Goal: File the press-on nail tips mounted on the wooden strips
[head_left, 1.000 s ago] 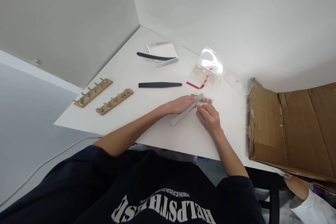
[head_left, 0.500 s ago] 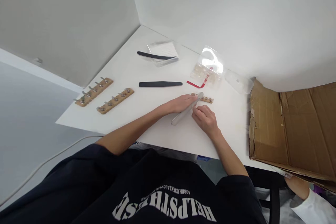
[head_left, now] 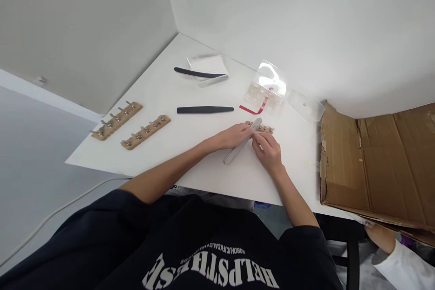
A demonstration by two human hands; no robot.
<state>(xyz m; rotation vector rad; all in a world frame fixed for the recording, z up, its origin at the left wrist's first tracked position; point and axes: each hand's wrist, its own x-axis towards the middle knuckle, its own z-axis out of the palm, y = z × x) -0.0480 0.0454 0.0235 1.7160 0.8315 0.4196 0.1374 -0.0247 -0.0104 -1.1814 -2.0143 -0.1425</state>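
A grey nail file (head_left: 238, 148) slants between my hands, its upper end over a small wooden nail-tip stand (head_left: 266, 130) with metal pegs. My right hand (head_left: 268, 148) is closed, its fingertips pinching the file near the stand. From the other side my left hand (head_left: 235, 137) reaches in, fingers together at the stand's left end; the file partly hides those fingertips. Just behind lies a red strip (head_left: 250, 109) with a bend in it, its far part by a clear plastic box (head_left: 265, 93) of pale nail tips with its lid raised.
Two longer wooden stands with metal pegs (head_left: 117, 121) (head_left: 146, 132) lie at the left. A black file (head_left: 205, 109) lies mid-table; another, curved one (head_left: 199, 73) rests on a clear packet (head_left: 210, 65). A cardboard box (head_left: 380, 167) stands right, near another person's sleeve (head_left: 404, 258).
My right hand has moved slightly up toward the stand, its fingers now closer to my left fingertips. The file has shifted a little and is turned slightly. The whole view has drifted slightly.
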